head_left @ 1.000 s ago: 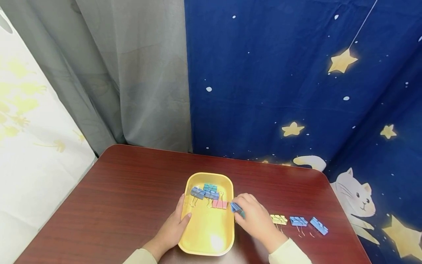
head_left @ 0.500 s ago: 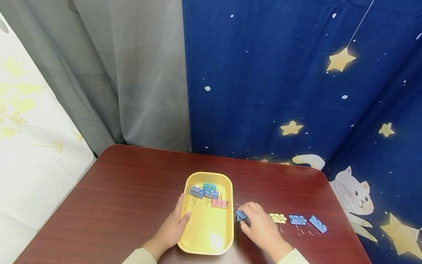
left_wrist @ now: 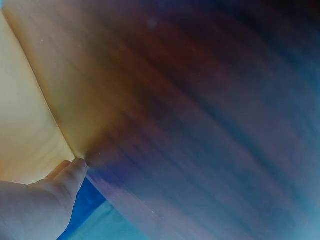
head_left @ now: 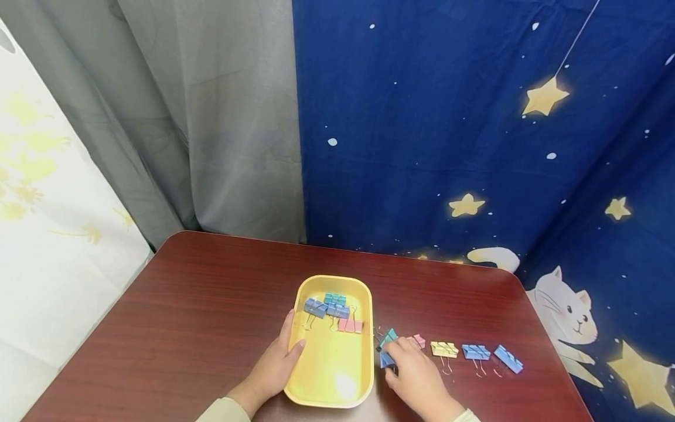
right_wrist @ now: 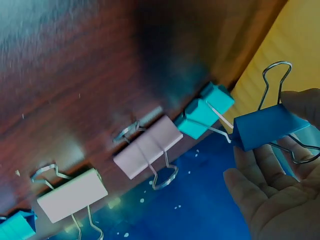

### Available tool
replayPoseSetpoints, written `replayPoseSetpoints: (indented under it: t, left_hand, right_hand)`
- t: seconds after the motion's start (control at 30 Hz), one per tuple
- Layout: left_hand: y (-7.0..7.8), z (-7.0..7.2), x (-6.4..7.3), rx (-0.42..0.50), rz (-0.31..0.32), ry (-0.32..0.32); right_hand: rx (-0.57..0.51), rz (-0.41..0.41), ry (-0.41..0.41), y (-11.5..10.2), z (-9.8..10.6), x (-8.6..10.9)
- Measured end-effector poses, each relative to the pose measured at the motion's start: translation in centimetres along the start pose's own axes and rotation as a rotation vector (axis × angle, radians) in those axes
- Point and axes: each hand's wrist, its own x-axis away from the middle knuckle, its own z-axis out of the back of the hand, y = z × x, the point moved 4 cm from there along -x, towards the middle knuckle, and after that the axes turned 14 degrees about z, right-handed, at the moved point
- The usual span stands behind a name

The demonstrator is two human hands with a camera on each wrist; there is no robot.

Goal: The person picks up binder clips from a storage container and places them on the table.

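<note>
My left hand [head_left: 274,366] grips the left wall of a yellow tray [head_left: 329,372], its thumb over the rim. In the tray's far half lie a teal binder clip [head_left: 335,299], two blue binder clips [head_left: 315,308] and a pink binder clip [head_left: 350,326]. To the right of the tray, my right hand [head_left: 419,375] pinches another blue binder clip [right_wrist: 267,125] between thumb and fingers. Just beyond the held clip is a second teal binder clip [right_wrist: 207,111] on the table. Fingers partly cover a second pink binder clip [head_left: 418,341] in the head view.
A yellow binder clip [head_left: 445,349] and two blue binder clips [head_left: 476,352] continue the row rightward on the dark red table [head_left: 227,305]. Grey [head_left: 242,129] and blue star-print [head_left: 422,117] curtains hang behind the table's far edge.
My right hand has moved from the tray's right rim down and slightly right with the blue binder clip. The teal and pink clips on the table have come into sight. The left hand stays put.
</note>
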Motion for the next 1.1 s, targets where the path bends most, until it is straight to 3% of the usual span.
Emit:
replayPoseSetpoints:
  t: [0.83, 1.1]
  left_hand:
    - [0.0, 0.0, 0.1, 0.022, -0.011, -0.002]
    - [0.0, 0.0, 0.1, 0.013, 0.000, -0.009]
  right_hand:
    - [-0.026, -0.027, -0.182, -0.3, -2.7, -0.3]
    - [0.019, -0.005, -0.190, -0.9, -3.0, -0.5]
